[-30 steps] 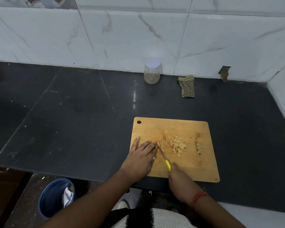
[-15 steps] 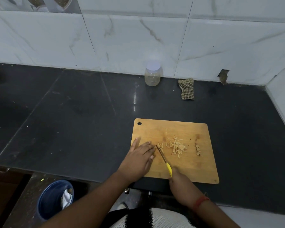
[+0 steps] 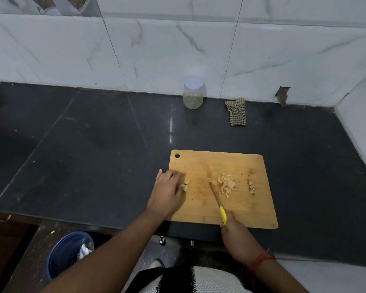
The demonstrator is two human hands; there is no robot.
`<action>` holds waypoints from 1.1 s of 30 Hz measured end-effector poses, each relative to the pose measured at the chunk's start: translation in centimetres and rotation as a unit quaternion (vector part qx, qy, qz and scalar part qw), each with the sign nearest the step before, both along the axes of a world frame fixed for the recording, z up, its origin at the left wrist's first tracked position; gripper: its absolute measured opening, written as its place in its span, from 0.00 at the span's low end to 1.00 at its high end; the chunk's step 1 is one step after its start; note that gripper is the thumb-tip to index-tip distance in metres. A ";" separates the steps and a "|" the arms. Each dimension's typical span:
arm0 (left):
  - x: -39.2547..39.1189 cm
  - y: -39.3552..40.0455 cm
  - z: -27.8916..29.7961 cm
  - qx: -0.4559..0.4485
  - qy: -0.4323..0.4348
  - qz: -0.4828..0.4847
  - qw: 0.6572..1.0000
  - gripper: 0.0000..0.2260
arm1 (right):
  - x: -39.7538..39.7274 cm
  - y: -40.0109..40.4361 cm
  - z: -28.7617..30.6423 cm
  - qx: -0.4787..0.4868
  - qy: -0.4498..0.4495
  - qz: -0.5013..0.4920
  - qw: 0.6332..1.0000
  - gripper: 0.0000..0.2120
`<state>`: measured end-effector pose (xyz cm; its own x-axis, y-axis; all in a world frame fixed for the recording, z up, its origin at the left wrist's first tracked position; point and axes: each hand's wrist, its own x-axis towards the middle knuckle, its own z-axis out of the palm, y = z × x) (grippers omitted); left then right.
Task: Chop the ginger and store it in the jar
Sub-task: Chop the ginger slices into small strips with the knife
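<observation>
A wooden cutting board (image 3: pixel 237 210) lies on the black counter. Chopped ginger strips (image 3: pixel 225 183) are heaped in its middle, and a few small bits (image 3: pixel 250 187) lie further right. Two larger ginger pieces (image 3: pixel 186 185) sit at the board's left edge, touched by the curled fingertips of my left hand (image 3: pixel 167 192). My right hand (image 3: pixel 232 229) grips the yellow handle of a small knife (image 3: pixel 218 200), whose tip points into the chopped heap. A clear jar (image 3: pixel 193 95) with a white lid on stands by the back wall.
A checked cloth (image 3: pixel 236 112) lies right of the jar near the wall. A blue bin (image 3: pixel 69 253) stands on the floor below the counter's front edge. The tiled wall closes the counter at the back and right.
My left hand has drawn left to the board's edge, taking two larger ginger pieces away from the heap. The knife has stayed beside the chopped pile.
</observation>
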<state>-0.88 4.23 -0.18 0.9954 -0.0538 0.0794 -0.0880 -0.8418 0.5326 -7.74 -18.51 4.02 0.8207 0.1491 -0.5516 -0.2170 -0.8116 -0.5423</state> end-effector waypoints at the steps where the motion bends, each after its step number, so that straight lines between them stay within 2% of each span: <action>1: 0.0 -0.2 0.1 0.010 0.004 -0.011 1.000 0.16 | -0.3 0.0 0.1 -0.001 0.000 0.014 1.000 0.16; 7: -1.0 0.0 0.1 0.070 0.009 -0.017 0.997 0.20 | -0.7 -0.7 0.0 -0.028 -0.018 -0.012 0.999 0.10; 10: -1.2 0.0 -0.1 0.080 0.009 -0.014 0.997 0.20 | -0.9 0.0 0.1 -0.019 -0.019 0.007 1.000 0.12; 18: 0.9 -2.4 1.8 0.169 0.071 -0.003 0.983 0.12 | -0.1 0.6 0.3 -0.007 0.013 -0.062 0.998 0.13; 24: 2.4 -3.5 2.1 0.172 0.102 0.000 0.980 0.12 | -0.9 0.4 0.5 0.024 -0.009 -0.057 0.998 0.18; 33: 1.8 -4.9 1.0 0.112 0.028 -0.045 0.992 0.12 | -0.6 -0.3 0.4 0.004 -0.017 -0.038 0.999 0.13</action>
<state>0.94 -0.65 0.85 0.9883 -0.1524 0.0004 -0.1435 -0.9296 0.3395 -8.31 -18.79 4.44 0.8478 0.0909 -0.5224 -0.2587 -0.7891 -0.5571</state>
